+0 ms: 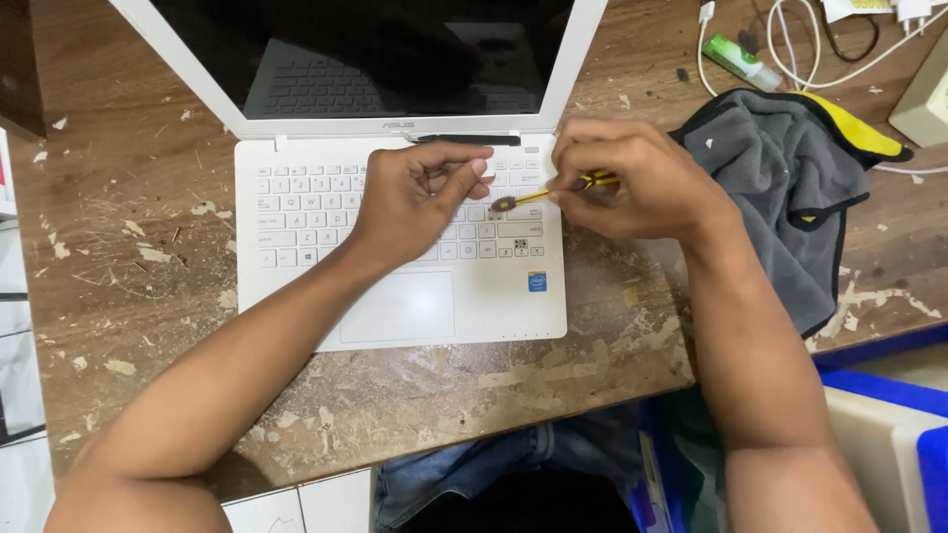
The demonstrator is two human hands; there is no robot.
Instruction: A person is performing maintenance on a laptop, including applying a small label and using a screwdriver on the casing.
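My left hand (415, 197) is over the laptop's (400, 237) keyboard, upper right of centre, fingers curled in with thumb and forefinger pinched near each other. Can't tell if there's anything small between them; my own knuckles block it.

My right hand (632, 183) is closed around a thin tool (538, 196) with a yellow and black shaft. Only the shaft and the dark tip show; the handle end is buried in my grip. The tip sits just over the keys near the right edge of the keyboard, close to my left fingertips. Whether the tip actually touches a key, can't tell.

The laptop is white, open, screen dark, with only a reflection of the keyboard in it. The top of the lid is cut off by the frame. It sits on a worn brown desk (128, 247) with flaked paint.

Right of my right hand, a grey cloth (790, 188) with black and yellow edging lies crumpled on the desk, partly under my wrist. Behind it are white cables (790, 49) and a small green and white tube (743, 61), both cut off at the top edge. A beige box (925, 104) at far right is mostly out of frame.
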